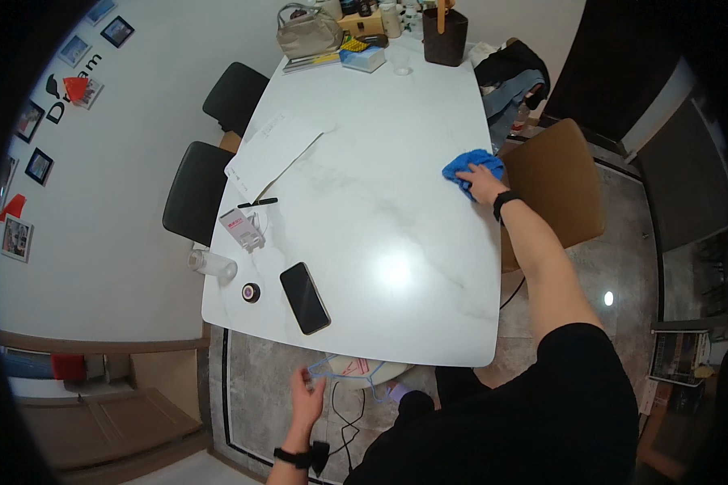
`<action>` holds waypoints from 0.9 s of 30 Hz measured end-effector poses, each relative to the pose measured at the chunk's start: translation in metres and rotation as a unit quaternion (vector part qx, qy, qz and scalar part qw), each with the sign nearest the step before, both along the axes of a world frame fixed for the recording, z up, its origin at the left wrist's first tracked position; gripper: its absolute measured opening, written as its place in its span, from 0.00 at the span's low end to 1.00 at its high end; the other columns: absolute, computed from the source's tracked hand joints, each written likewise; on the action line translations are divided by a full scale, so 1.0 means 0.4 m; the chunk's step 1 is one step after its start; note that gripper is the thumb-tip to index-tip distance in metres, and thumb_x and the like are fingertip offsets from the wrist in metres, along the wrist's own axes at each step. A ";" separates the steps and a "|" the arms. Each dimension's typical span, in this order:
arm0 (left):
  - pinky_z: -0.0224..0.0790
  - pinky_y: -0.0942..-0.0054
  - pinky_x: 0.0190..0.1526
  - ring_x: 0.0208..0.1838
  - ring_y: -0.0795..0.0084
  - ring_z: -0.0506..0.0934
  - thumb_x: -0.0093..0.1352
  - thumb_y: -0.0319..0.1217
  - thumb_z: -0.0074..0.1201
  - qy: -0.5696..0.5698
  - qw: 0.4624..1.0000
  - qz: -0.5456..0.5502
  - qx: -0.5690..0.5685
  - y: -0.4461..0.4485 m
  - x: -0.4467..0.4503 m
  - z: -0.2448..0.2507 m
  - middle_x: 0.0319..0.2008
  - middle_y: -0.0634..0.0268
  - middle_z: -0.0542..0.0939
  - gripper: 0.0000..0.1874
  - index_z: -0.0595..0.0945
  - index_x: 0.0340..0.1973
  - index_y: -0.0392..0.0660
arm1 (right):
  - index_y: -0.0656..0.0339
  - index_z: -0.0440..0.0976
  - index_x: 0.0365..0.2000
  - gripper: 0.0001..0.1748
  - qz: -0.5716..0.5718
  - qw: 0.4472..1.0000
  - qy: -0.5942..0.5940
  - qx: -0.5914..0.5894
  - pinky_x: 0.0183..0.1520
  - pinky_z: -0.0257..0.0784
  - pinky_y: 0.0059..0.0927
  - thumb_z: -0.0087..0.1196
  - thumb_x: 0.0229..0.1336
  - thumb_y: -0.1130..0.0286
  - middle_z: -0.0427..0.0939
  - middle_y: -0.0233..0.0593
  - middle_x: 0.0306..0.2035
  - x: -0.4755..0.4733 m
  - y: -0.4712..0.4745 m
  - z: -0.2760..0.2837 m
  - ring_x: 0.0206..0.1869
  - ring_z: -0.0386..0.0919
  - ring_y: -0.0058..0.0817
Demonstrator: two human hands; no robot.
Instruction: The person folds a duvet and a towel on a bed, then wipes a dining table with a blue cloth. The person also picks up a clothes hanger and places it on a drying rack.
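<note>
My right hand (484, 183) presses a crumpled blue cloth (472, 163) on the white marble-patterned table (376, 206), at its right edge. Its fingers spread over the cloth. Below the table's front edge, my left hand (308, 397) is held low with thumb and fingers apart, slightly blurred. Its fingertips appear beside one end of a light-blue clothes hanger (373, 381); I cannot tell whether they touch. The hanger overlaps a pale stool seat (346, 381) with red markings, partly under the table.
On the table are a phone (305, 298), a small round container (250, 293), a clear bottle (213, 265) lying down, a small box (241, 228), a pen (258, 203) and paper (273, 157). A handbag (309, 33) stands far back. A brown chair (555, 182) abuts the right side.
</note>
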State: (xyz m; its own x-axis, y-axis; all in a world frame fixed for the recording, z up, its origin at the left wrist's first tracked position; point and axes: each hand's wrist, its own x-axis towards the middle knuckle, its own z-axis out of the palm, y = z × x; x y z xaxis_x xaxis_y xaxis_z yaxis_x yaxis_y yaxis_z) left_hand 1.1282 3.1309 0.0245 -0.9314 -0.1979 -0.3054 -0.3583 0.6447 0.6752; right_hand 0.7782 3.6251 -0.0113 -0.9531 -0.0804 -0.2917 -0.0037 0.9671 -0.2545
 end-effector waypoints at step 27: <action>0.61 0.53 0.50 0.49 0.47 0.65 0.56 0.41 0.56 0.144 0.918 0.085 -0.359 0.060 -0.544 -0.110 0.46 0.47 0.69 0.33 0.66 0.53 0.36 | 0.57 0.78 0.31 0.11 0.388 0.878 0.010 -0.280 0.57 0.61 0.36 0.59 0.42 0.69 0.70 0.43 0.48 0.117 -0.265 0.055 0.56 0.63 0.40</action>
State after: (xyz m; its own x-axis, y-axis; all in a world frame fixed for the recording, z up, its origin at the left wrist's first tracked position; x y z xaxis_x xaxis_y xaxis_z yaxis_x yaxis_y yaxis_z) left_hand 0.9105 3.1550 -0.0194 -0.8904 -0.4013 0.2148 -0.3674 0.9122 0.1811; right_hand 0.8248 3.5192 0.0106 -0.5533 -0.8328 0.0170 -0.6157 0.3952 -0.6817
